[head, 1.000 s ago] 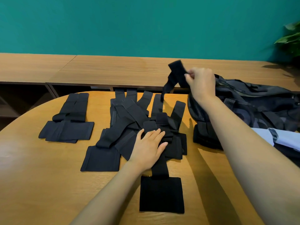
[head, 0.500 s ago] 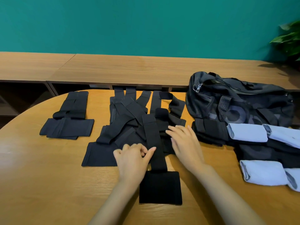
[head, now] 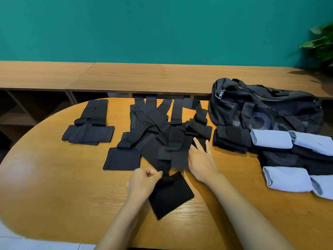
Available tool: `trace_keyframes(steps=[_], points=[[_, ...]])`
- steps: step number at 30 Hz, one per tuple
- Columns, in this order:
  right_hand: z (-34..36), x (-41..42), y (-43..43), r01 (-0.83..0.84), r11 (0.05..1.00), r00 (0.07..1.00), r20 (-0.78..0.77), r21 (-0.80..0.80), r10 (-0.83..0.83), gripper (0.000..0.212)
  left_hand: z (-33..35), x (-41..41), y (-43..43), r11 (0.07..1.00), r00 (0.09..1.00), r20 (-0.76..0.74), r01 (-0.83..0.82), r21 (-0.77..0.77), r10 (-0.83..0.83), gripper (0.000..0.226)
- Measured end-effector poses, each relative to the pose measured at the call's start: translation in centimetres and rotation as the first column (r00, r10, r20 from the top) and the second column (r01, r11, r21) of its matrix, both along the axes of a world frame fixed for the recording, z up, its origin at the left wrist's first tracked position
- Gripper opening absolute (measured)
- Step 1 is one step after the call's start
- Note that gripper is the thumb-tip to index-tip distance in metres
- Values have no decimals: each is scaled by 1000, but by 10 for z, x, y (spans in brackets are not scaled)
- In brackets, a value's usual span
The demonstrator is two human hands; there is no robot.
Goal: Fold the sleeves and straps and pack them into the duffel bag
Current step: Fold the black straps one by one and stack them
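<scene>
Black elastic strap [head: 171, 193] lies nearest you on the wooden table [head: 54, 177], its square pad askew and its band running up into the tangled pile [head: 158, 134]. Your left hand [head: 144, 183] pinches the band where it meets the pad. Your right hand [head: 201, 159] rests flat, fingers straight, on the pile's edge. Press down with that flat hand as you draw the strap free, so nothing drags along, then fold band over pad squarely. The duffel bag [head: 261, 109] sits at the right, behind the pale rolled sleeves [head: 270, 139].
</scene>
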State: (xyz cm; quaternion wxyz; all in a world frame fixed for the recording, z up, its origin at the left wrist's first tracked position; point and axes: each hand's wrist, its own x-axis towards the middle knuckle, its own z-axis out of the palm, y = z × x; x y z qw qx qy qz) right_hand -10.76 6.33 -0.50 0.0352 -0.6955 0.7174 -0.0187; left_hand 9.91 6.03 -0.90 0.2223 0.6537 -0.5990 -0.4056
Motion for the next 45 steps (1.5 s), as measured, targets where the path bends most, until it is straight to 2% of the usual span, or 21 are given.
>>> trace_keyframes(steps=[4, 7, 9, 11, 14, 17, 19, 22, 26, 29, 32, 35, 37, 42, 45], points=[[0, 0, -1, 5, 998, 999, 35, -58, -3, 47, -3, 14, 8, 999, 999, -17, -41, 23, 42, 35], [8, -1, 2, 53, 987, 987, 161, -150, -29, 36, 8, 13, 11, 985, 989, 144, -10, -174, 36, 24], [12, -2, 9, 117, 959, 973, 226, -257, -58, 23, 17, 10, 7, 941, 984, 175, 34, -337, 27, 25], [13, -2, 18, 159, 912, 963, 264, -378, -58, 10, 21, 7, -4, 899, 972, 235, 107, -426, -4, 26], [11, 0, 24, 98, 876, 972, 234, -473, 18, 11, 23, -1, -20, 916, 953, 296, 181, -357, -72, 34], [6, 6, 19, -93, 877, 985, 86, -471, 151, 23, 26, -12, -28, 971, 967, 249, 115, -209, -61, 31], [1, 12, 13, -157, 886, 982, 25, -436, 186, 28, 29, -18, -31, 979, 972, 233, 80, -185, -35, 21], [-1, 15, 8, -157, 871, 984, 5, -465, 180, 25, 32, -22, -34, 989, 988, 156, 40, -146, -17, 11], [3, 13, 0, -190, 823, 978, -31, -535, 206, 18, 27, -23, -38, 993, 993, 77, 94, -71, -88, 34], [2, 12, -3, -218, 813, 973, -57, -540, 224, 18, 25, -24, -38, 996, 997, 7, 80, -42, -80, 31], [5, 13, -4, -219, 806, 972, -51, -549, 230, 23, 25, -27, -39, 997, 996, -63, 68, -34, -70, 27], [6, 15, -7, -239, 781, 966, -57, -577, 253, 15, 27, -28, -37, 995, 998, -18, 60, -85, -62, 22], [6, 15, -9, -247, 770, 966, -88, -588, 243, 15, 27, -29, -37, 993, 998, -4, 58, -101, -58, 27], [11, 11, -20, -87, 794, 991, 31, -602, 132, 8, 30, -26, -37, 991, 998, 28, 67, -120, -64, 31], [15, 12, -26, -30, 806, 995, 58, -591, 80, 8, 32, -16, -39, 986, 992, 119, 67, -153, -48, 33]])
